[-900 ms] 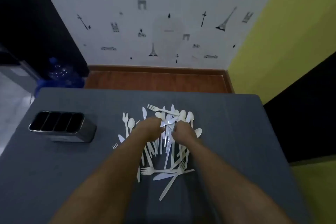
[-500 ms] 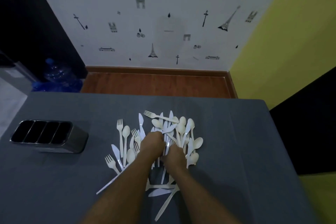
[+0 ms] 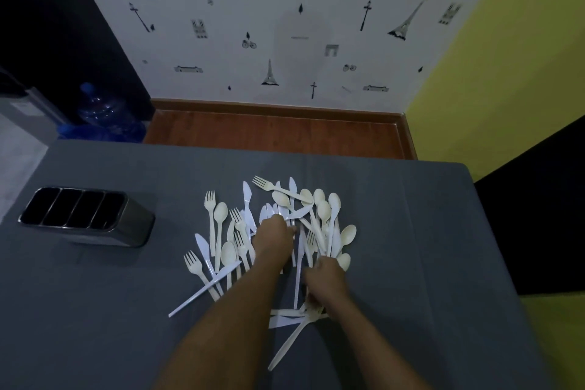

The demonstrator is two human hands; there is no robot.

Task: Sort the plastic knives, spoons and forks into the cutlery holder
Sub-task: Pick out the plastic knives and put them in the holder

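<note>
Grey-covered worktop (image 3: pixel 95 326), dim light. Cutlery holder (image 3: pixel 128 231) stands at the left, well apart from the pile: metal, four compartments in a row, insides dark.

Cutlery pile (image 3: pixel 299 263) lies loose at the centre of the worktop, with white knives, forks and cream spoons mixed and overlapping. One fork (image 3: pixel 278 188) lies across the far edge of the heap. One knife (image 3: pixel 202 294) juts out at the near left, its handle end on bare cloth. A long fork (image 3: pixel 294 342) sticks out at the near side, below the right wrist. A spoon (image 3: pixel 348 233) sits at the right fringe.

Left hand (image 3: pixel 273 241) is on the middle of the pile, knuckles up. Its fingers are bent down among the pieces with the tips hidden, so I cannot tell whether they hold one.

Right hand (image 3: pixel 323 279) is nearer the person, at the near right of the pile, just beside the left forearm. Its fingers are curled under over a bunch of handles. Blur there; cannot tell if anything is actually gripped.

Beyond the worktop: wooden floor (image 3: pixel 269 133), a blue water bottle (image 3: pixel 101 114) at the left, and a white wall with Paris motifs (image 3: pixel 285 25).
</note>
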